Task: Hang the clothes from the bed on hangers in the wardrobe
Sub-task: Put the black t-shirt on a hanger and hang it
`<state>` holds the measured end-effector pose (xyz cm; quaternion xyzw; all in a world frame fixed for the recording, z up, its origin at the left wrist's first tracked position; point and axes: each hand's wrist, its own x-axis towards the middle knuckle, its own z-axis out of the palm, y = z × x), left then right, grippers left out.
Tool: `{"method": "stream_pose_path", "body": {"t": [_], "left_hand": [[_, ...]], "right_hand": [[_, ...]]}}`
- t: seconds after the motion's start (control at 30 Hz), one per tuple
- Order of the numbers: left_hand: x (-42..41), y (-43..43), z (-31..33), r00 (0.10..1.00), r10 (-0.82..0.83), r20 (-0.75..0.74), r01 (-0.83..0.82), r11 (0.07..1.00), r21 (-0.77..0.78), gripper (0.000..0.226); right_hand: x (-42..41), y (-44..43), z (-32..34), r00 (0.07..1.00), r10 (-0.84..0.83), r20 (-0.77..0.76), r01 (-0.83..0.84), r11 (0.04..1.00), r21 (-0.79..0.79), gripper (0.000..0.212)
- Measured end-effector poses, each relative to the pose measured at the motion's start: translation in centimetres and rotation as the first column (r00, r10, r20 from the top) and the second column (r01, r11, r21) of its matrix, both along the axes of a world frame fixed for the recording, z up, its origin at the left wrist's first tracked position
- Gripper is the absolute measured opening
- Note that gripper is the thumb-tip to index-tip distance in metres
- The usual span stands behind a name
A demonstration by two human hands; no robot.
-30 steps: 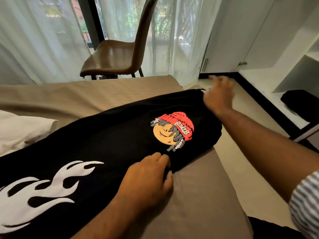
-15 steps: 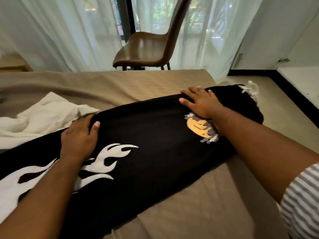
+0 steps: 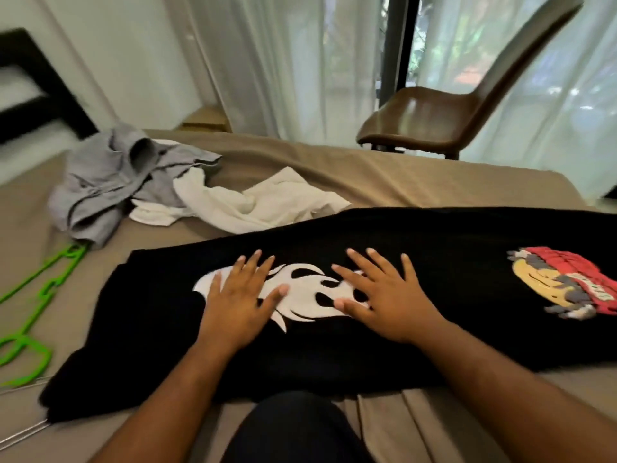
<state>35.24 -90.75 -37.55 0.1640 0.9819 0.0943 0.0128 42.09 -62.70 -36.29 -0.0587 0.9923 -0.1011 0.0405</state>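
While both palms lie flat on it, the black garment (image 3: pixel 434 255) stretches across the near part of the bed (image 3: pixel 384 175), its soft matte cloth laid in a long band running left to right. The left hand (image 3: pixel 238 302) and the right hand (image 3: pixel 384 299) rest side by side, fingers straight and spread wide, gripping nothing, over a white flame-shaped print (image 3: pixel 303 295). A round cartoon-face print (image 3: pixel 561 282) with a red cap sits far to the right on the same cloth. Beyond it, on the smooth tan sheet, a crumpled white garment (image 3: pixel 253 202) touches a rumpled grey one (image 3: pixel 113 182) at the far left. Bright green plastic hangers (image 3: pixel 40 289) with curved hooks lie at the left edge, and thin wire hangers (image 3: pixel 23 434) lie nearer. A brown chair (image 3: pixel 434 118) with a glossy moulded seat stands past the bed before sheer white curtains (image 3: pixel 283 61).
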Motion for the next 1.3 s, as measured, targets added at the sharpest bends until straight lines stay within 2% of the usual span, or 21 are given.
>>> {"method": "stream_pose_path", "body": {"t": [0.07, 0.17, 0.3, 0.37, 0.43, 0.5, 0.53, 0.6, 0.7, 0.77, 0.87, 0.97, 1.03, 1.17, 1.3], "left_hand": [[-0.6, -5.6, 0.0, 0.993, 0.119, -0.025, -0.120, 0.992, -0.036, 0.083], [-0.8, -13.3, 0.4, 0.963, 0.270, -0.018, -0.270, 0.963, -0.011, 0.089], [-0.6, -15.7, 0.7, 0.960, 0.278, -0.030, -0.279, 0.959, -0.058, 0.070], [-0.9, -15.3, 0.7, 0.961, 0.275, 0.014, -0.274, 0.960, -0.048, 0.067], [-1.1, -15.6, 1.4, 0.963, 0.257, 0.077, -0.260, 0.965, 0.036, 0.065], [0.0, -16.7, 2.5, 0.968, 0.246, 0.053, -0.251, 0.933, 0.257, 0.058], [1.0, -17.1, 3.1, 0.969, 0.245, -0.016, -0.223, 0.904, 0.365, 0.053], [3.6, -18.5, 3.8, 0.945, 0.283, -0.166, -0.178, 0.868, 0.464, 0.040], [6.7, -21.4, 3.5, 0.906, 0.335, -0.259, -0.175, 0.853, 0.492, 0.033], [8.2, -23.9, 2.8, 0.874, 0.405, -0.269, -0.236, 0.838, 0.492, 0.032], [10.6, -26.9, 1.6, 0.820, 0.489, -0.298, -0.327, 0.827, 0.458, 0.032], [12.1, -29.2, 0.6, 0.804, 0.506, -0.313, -0.362, 0.833, 0.417, 0.030], [11.7, -30.7, 0.5, 0.793, 0.526, -0.308, -0.405, 0.832, 0.378, 0.030], [9.0, -33.0, 0.8, 0.792, 0.528, -0.306, -0.486, 0.849, 0.208, 0.036], [5.8, -35.3, 1.3, 0.782, 0.595, -0.188, -0.596, 0.801, 0.052, 0.042]], "right_hand": [[0.7, 0.6, -0.6, 0.996, -0.082, -0.021, 0.083, 0.996, 0.036, 0.077], [1.4, 2.1, -0.2, 0.965, -0.262, -0.020, 0.263, 0.963, 0.053, 0.080], [1.5, 1.8, 0.6, 0.940, -0.331, 0.081, 0.325, 0.942, 0.078, 0.076], [1.0, 1.2, 1.4, 0.916, -0.372, 0.151, 0.363, 0.928, 0.086, 0.075], [0.1, -0.2, 2.9, 0.869, -0.441, 0.226, 0.422, 0.898, 0.129, 0.071], [-1.2, -3.1, 4.5, 0.858, -0.458, 0.230, 0.442, 0.889, 0.122, 0.067], [-1.6, -4.7, 5.2, 0.891, -0.419, 0.178, 0.413, 0.908, 0.068, 0.065], [-1.7, -9.4, 6.1, 0.972, -0.234, 0.016, 0.235, 0.967, -0.099, 0.056], [-1.2, -18.1, 7.4, 0.995, 0.019, -0.099, -0.040, 0.975, -0.219, 0.048], [-0.8, -23.5, 7.6, 0.981, 0.166, -0.102, -0.187, 0.951, -0.247, 0.055], [0.6, -28.7, 6.6, 0.939, 0.340, 0.046, -0.324, 0.924, -0.200, 0.073], [1.6, -29.3, 5.2, 0.867, 0.474, 0.153, -0.484, 0.875, 0.033, 0.087], [1.6, -28.3, 5.0, 0.853, 0.496, 0.166, -0.516, 0.849, 0.113, 0.088], [1.4, -27.9, 5.1, 0.855, 0.495, 0.152, -0.514, 0.848, 0.130, 0.083], [1.5, -28.3, 5.4, 0.842, 0.517, 0.153, -0.536, 0.832, 0.142, 0.077]]}}
